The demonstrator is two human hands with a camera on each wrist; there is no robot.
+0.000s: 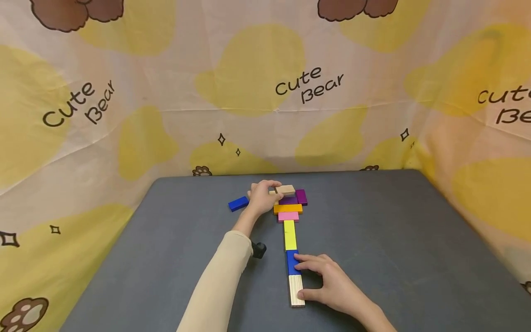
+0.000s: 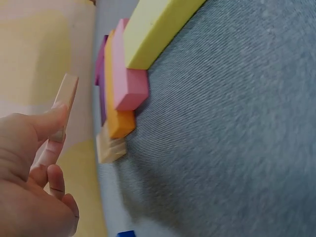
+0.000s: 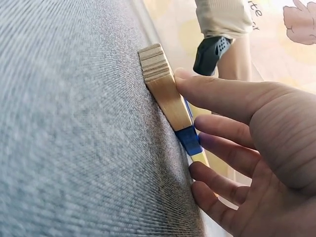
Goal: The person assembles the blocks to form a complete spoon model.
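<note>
At the far end of a row of blocks, my left hand (image 1: 262, 197) pinches a plain wooden block (image 1: 285, 189) between thumb and fingers. The left wrist view shows this wooden block (image 2: 67, 94) raised off the table. Beneath and in front of it lie purple blocks (image 1: 302, 197), an orange block (image 1: 288, 209) and a pink block (image 1: 288, 216). A yellow block (image 1: 290, 235), a blue block (image 1: 292, 262) and a pale wooden block (image 1: 296, 290) continue toward me. My right hand (image 1: 333, 286) rests its thumb on the pale block and its fingertips against the blue one.
A loose blue block (image 1: 238, 204) lies left of the row's far end. Another wooden block (image 2: 109, 145) sits beside the orange one. The grey table (image 1: 386, 230) is bordered by patterned cloth (image 1: 257, 92) at the back and sides.
</note>
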